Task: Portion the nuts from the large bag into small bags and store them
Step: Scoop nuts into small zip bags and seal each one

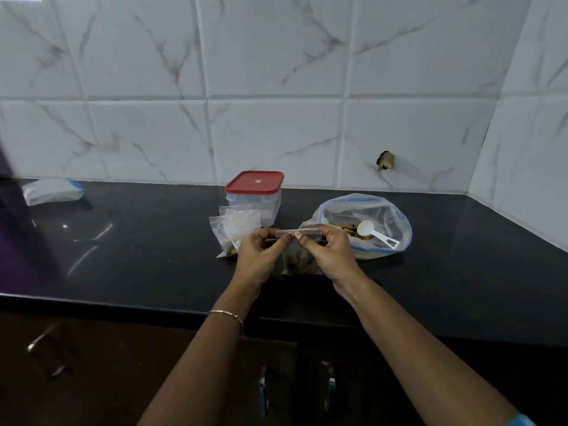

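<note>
Nearest, the left hand (256, 256) and right hand (330, 256) met thumb to thumb, both pinching the zip strip of a small bag (296, 260) of nuts. The black counter (138, 256) carried everything. From the hands, the open large bag (388, 210) lay at two o'clock, the red-lidded container (254, 182) at twelve and the filled bags (236, 226) at ten. A white scoop (378, 233) rested inside the large bag. The film looked light, limp and slippery, so it was best held by its stiffer seal.

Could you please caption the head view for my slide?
Left hand and right hand pinch the top of the small bag beside the large bag and scoop.
</note>
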The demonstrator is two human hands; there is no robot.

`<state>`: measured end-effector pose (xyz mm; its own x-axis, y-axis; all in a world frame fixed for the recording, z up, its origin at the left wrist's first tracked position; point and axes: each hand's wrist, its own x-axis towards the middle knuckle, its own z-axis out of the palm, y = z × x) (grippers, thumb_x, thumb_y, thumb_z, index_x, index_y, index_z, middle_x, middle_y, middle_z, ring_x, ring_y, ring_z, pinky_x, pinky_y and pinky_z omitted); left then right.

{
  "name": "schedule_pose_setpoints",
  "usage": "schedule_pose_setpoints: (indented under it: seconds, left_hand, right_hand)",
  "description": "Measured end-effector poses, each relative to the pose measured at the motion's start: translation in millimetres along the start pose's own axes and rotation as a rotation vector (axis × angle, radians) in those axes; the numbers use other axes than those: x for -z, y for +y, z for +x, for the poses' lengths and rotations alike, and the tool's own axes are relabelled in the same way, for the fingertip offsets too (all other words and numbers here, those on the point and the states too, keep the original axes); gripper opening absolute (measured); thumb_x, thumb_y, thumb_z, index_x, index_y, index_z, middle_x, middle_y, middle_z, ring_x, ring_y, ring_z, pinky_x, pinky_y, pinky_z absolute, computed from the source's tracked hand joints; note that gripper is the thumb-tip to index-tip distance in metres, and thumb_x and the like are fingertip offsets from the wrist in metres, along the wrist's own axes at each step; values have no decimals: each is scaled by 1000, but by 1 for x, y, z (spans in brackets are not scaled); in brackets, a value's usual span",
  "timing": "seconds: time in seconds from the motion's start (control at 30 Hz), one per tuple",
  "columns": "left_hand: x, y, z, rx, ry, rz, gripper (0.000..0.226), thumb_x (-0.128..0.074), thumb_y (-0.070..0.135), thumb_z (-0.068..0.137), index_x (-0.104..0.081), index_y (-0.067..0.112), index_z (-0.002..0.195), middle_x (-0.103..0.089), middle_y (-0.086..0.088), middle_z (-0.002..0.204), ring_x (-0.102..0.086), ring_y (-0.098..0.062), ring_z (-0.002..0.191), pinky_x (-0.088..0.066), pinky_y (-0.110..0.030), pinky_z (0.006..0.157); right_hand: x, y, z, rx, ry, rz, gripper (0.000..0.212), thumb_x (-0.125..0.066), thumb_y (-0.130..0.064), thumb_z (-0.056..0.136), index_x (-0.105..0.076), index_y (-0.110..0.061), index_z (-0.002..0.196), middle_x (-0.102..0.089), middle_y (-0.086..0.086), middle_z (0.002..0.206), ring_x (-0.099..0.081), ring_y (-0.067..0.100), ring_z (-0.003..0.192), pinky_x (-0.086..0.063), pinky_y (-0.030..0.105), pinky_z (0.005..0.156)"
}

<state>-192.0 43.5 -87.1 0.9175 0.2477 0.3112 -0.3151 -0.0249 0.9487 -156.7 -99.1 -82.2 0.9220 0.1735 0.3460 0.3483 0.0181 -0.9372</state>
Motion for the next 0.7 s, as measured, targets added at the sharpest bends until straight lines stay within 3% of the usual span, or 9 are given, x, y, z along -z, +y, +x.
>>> schedule_pose_setpoints:
  seconds: [0.13,0.27,0.37,0.5,0.6,0.7]
  left_hand:
    - [2,1,1,30,39,8,8,-72,14,84,-70,8,90,-71,-14,95,-69,-27,94,-58,-43,81]
    - [3,3,0,47,96,-66,8,-75,14,82,-69,9,79,-72,-12,83,-70,-29,83,-57,-40,68]
    - [5,4,-1,72,101,-91,9,-73,15,84,-68,11,78,-70,-6,75,-68,-24,73,-54,-34,61]
    - [8,6,-4,84,100,-47,9,-70,20,87,-69,13,83,-68,-4,71,-61,-19,62,-50,-39,62]
    - [13,7,-5,83,84,-1,11,-67,22,90,-69,11,87,-68,-14,79,-62,-26,66,-53,-41,64]
    - [22,8,-2,79,162,83,11,-69,22,89,-69,11,88,-71,-14,86,-69,-29,75,-60,-45,66]
  right_hand:
    - [0,1,4,-2,37,9,16,-75,-16,82,-72,-7,95,-71,-1,95,-67,9,89,-57,21,68]
    - [2,3,6,6,81,51,7,-74,-16,83,-72,-9,86,-72,3,90,-68,13,90,-57,25,72]
    - [1,7,8,-17,71,70,11,-67,-18,89,-73,-10,93,-72,4,95,-68,15,94,-57,22,73]
    - [0,8,9,-45,57,34,19,-59,-22,95,-72,-9,100,-71,4,100,-67,14,97,-57,27,81]
    - [-3,5,7,-18,31,-2,21,-53,-22,98,-71,-11,99,-70,0,96,-67,8,92,-56,20,75]
    - [-4,9,8,80,58,-177,20,-58,-25,96,-72,-13,101,-70,-1,96,-65,8,92,-54,22,79]
